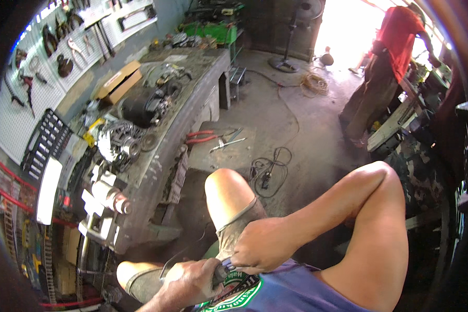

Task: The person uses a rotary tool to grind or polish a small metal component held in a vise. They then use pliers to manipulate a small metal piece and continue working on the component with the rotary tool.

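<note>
My left hand [188,281] is closed around a small dark grey object [222,271] in front of my shirt. Most of that object is hidden by my fingers, so its kind does not show. A thin dark cable [181,254] loops up beside this hand. My right hand [264,243] is bent over the same spot, its fingers curled and pressed together at the object's upper end. What the right fingertips pinch is covered. Both hands are close together between my bare knees, over my rolled-up shorts.
Left stands a workbench [164,151] with a vise [109,197], metal machine parts [122,140] and a cardboard box [118,82]. Red-handled pliers [202,137] lie on a low surface ahead. A black cord [268,171] coils on the floor. A person in red [398,41] stands far right.
</note>
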`<state>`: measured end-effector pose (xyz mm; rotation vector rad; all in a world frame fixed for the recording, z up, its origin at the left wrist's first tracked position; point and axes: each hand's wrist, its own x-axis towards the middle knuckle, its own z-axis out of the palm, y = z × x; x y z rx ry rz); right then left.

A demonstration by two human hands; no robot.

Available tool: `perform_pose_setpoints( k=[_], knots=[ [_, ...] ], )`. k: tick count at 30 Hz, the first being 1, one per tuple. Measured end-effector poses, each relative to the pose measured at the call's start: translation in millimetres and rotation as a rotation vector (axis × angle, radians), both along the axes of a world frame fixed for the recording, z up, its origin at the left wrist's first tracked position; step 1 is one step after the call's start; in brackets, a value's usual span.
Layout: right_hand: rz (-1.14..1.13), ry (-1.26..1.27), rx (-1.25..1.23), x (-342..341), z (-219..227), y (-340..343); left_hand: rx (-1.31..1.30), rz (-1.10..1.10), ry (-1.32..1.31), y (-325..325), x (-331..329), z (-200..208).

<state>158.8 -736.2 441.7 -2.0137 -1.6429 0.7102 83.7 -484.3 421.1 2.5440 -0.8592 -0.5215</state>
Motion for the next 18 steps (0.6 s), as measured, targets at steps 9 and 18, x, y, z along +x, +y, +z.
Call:
perform_pose_setpoints(
  k=[9, 18],
  knots=[
    [-0.264, 0.565, -0.110, 13, -13, 6, 0.020, 0.017, 0.018, -2, 23, -9],
    [-0.176, 0.371, 0.000, 11, -29, -2, -0.047, -0.003, 0.094, 7, 20, -3]
  ],
)
